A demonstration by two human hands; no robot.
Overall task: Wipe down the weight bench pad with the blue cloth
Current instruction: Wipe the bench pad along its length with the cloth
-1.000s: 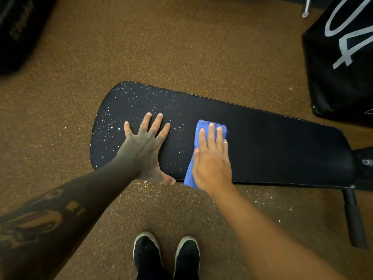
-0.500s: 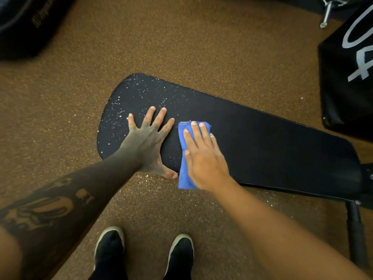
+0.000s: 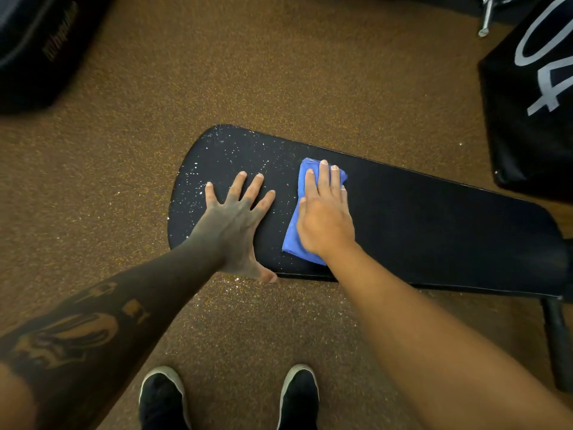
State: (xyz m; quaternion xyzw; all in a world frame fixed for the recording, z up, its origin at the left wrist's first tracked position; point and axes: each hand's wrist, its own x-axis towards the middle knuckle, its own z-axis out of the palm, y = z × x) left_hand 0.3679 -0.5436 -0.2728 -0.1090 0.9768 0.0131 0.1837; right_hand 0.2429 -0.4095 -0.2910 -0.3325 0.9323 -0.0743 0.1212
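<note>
A long black weight bench pad (image 3: 434, 225) lies across the view, its rounded left end dotted with white specks. My left hand (image 3: 235, 225) rests flat on that speckled end, fingers spread, thumb over the near edge. Just to its right, my right hand (image 3: 325, 218) presses flat on the folded blue cloth (image 3: 293, 240), which lies on the pad and reaches from near the far edge to the near edge. Most of the cloth is hidden under my palm.
Brown speckled floor (image 3: 279, 72) surrounds the bench. A black box with white numerals (image 3: 533, 97) stands at the right, a dark padded object (image 3: 40, 48) at the top left. A bench leg (image 3: 558, 339) juts out at the lower right. My black shoes (image 3: 229, 401) are below.
My right hand slid the cloth left toward my left hand, then back right and farther across the pad. My left hand stays planted on the speckled end.
</note>
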